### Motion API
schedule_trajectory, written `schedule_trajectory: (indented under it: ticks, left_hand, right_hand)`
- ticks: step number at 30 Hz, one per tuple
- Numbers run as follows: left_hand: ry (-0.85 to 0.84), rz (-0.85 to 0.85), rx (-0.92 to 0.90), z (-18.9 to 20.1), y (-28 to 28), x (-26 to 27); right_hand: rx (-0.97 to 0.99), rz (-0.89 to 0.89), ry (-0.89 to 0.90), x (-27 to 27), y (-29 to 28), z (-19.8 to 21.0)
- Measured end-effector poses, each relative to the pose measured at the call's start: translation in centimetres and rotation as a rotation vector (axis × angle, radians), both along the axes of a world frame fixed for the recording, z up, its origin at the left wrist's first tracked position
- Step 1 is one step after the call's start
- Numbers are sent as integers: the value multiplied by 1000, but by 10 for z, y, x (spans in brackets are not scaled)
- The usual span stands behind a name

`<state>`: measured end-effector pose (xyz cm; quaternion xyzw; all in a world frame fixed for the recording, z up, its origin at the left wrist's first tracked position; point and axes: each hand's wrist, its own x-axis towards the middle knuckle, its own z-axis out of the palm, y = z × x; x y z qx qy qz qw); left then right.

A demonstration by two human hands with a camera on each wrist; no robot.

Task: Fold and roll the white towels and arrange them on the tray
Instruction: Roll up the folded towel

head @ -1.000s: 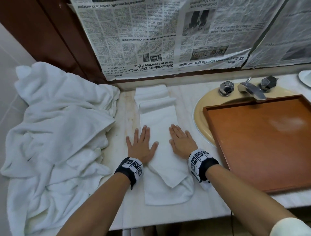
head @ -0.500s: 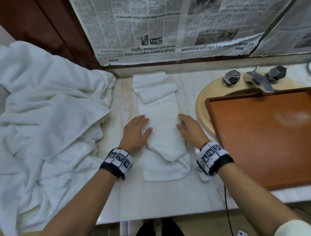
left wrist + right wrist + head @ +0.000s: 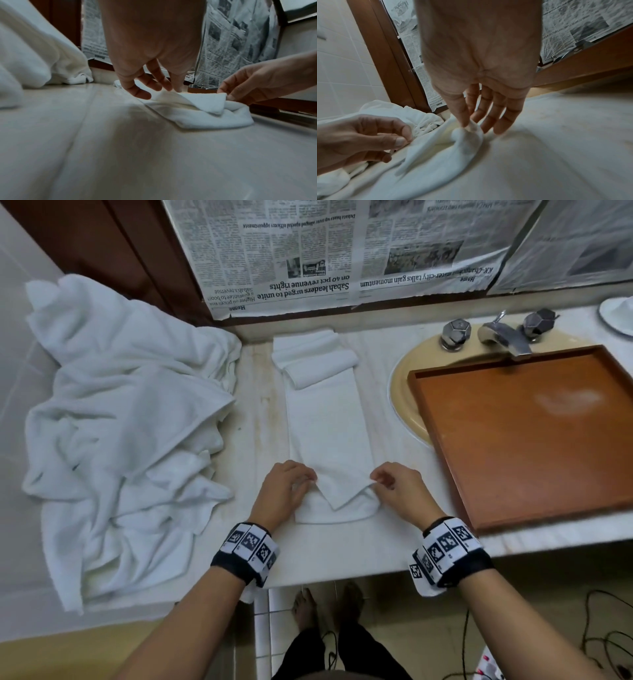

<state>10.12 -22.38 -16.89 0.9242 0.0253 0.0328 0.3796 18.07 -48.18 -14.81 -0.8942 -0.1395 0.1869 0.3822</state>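
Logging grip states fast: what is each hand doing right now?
Left hand: fingers curled, pinching the left edge of the folded towel.
Right hand: thumb and forefinger pinching the towel's right edge.

A long folded white towel (image 3: pixel 327 433) lies on the pale marble bench (image 3: pixel 342 549), running from its near edge toward the back wall. Left of it sits a heap of crumpled white towels (image 3: pixel 120 433). To its right, a brown wooden tray (image 3: pixel 534 440) rests across the cream basin (image 3: pixel 402 392), with the chrome faucet (image 3: pixel 503 337) behind it. Sheets of printed newspaper (image 3: pixel 342 248) hang behind the bench.
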Motion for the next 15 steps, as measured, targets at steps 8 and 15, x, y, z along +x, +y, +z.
schedule_trajectory:
  ticks: [8, 15]
  left_hand:
    - [145, -203, 92, -5, -20, -35]
    - [11, -41, -49, -1, -18, -51]
  right_hand:
    - [43, 144, -167, -48, 4, 12]
    - [-99, 161, -236, -70, -3, -12]
